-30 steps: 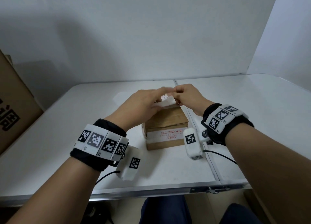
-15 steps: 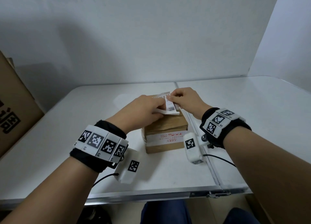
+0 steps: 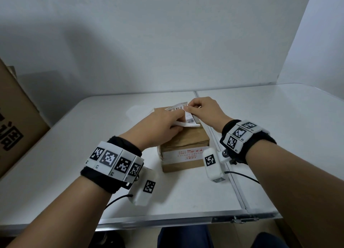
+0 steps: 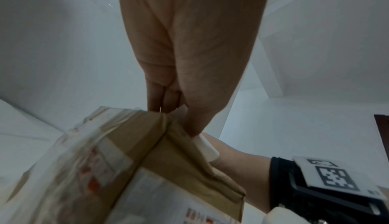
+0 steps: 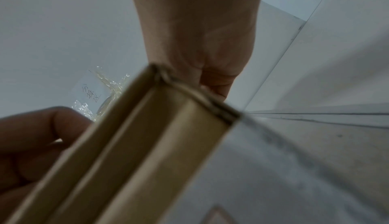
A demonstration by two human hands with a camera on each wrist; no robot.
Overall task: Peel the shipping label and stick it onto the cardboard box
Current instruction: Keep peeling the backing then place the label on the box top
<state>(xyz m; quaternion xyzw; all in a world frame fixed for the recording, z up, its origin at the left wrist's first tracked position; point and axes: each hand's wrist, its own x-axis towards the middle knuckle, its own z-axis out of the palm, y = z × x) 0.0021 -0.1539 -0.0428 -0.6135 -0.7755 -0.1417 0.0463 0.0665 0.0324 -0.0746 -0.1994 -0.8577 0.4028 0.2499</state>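
A small brown cardboard box (image 3: 184,147) with taped seams stands mid-table; it also fills the lower left wrist view (image 4: 126,161) and right wrist view (image 5: 147,144). Above its top, both hands hold a white shipping label (image 3: 189,119) with a barcode and QR code, printed side up. My left hand (image 3: 177,120) grips the label's lower left part, and a curled white edge (image 4: 205,146) shows under the thumb. My right hand (image 3: 187,108) pinches the label's upper right edge. Whether the backing has come away is hidden.
A large cardboard carton (image 3: 14,126) stands at the table's left edge. A crumpled clear plastic wrapper (image 5: 94,91) lies on the white table (image 3: 279,126) just behind the box. A seam (image 3: 223,154) runs front to back right of the box. Walls close the back and right.
The label, bunched between the fingertips a second ago, is now spread out with its barcode end lifted. Both hands have shifted slightly back over the box top.
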